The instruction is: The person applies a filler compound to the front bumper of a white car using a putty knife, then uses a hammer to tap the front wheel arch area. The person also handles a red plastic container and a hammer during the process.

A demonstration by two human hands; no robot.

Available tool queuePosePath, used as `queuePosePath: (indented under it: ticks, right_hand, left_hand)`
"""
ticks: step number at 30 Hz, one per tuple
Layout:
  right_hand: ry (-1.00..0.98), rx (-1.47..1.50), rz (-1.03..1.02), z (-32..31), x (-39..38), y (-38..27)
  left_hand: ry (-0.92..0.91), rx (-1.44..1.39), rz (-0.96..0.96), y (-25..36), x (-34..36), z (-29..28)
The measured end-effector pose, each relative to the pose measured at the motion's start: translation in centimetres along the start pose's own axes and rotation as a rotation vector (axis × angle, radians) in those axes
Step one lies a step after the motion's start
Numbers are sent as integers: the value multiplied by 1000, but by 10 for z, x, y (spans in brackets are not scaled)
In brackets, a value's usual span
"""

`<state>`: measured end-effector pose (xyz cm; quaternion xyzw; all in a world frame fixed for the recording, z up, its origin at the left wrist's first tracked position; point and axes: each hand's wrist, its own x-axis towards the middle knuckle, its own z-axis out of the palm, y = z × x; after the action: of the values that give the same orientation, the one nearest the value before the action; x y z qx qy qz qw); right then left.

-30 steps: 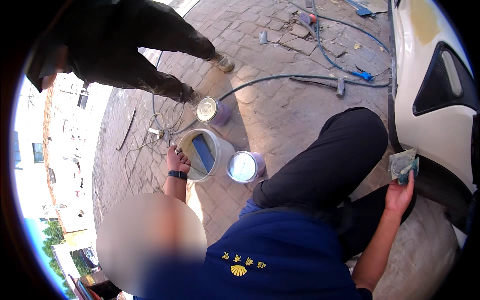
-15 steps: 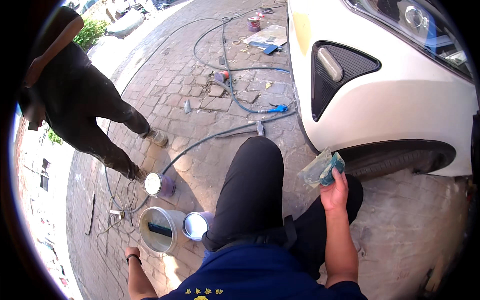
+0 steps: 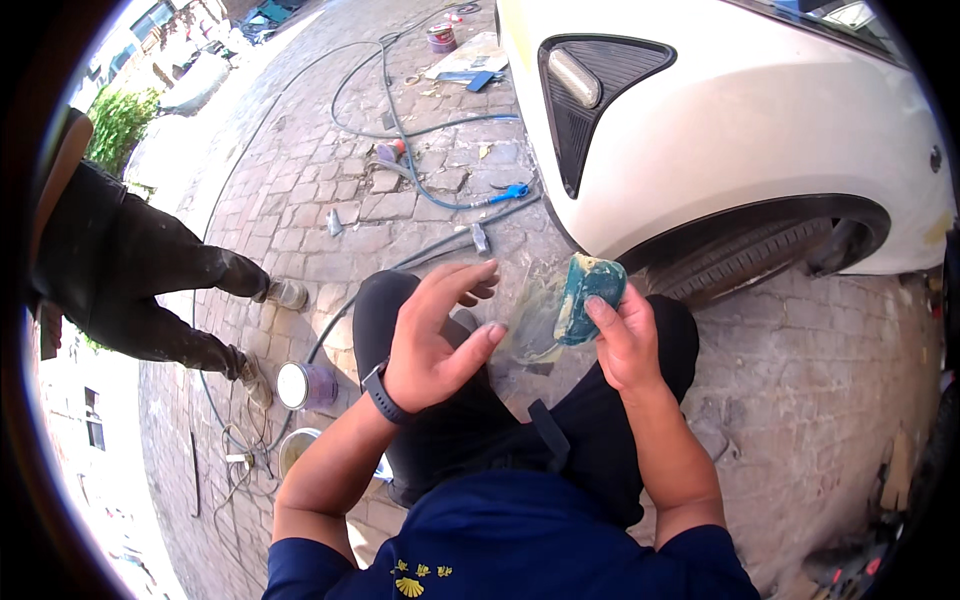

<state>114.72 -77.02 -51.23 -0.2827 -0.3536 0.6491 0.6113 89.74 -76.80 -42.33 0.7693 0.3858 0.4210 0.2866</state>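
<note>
In my right hand [image 3: 630,345] I grip a blue-green putty spreader [image 3: 592,302], smeared with pale filler along its upper edge. A translucent, putty-streaked sheet [image 3: 535,318] shows against the spreader's left side; whether my fingers hold it too is hidden. My left hand [image 3: 430,345], a dark watch on its wrist, is raised over my left knee. Its fingers are spread, and nothing is in it. The white car's front bumper [image 3: 700,120] and front tyre [image 3: 745,262] are just beyond my right hand.
A person in dark trousers [image 3: 150,270] stands at left. Beside my left forearm are a paint can [image 3: 306,386] and a partly hidden bucket [image 3: 293,447]. Hoses [image 3: 395,120] and a hammer [image 3: 480,240] lie on the paving. A red-and-white can [image 3: 441,38] stands farther off.
My left hand has come up from beside the bucket to in front of me. My right hand has moved left and slightly up with the spreader. The view has shifted right.
</note>
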Motion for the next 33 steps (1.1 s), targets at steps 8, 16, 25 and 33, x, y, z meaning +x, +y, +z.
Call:
queuePosePath:
  ticks: [8,16,25,33]
  right_hand:
    - [-69,-320,-90,8,8,-13]
    - [61,-209,-219,35,26,10]
    - [12,66,115,63,47,59]
    - [70,92,369,57,55,111]
  left_hand:
    - [-104,-438,-376,-29,-5,47]
    - [146,-716,-559,-42,-36,29]
    - [800,-555,-356,-38,-114,-140]
    - [1138,-441,-786,-105,-259,-178]
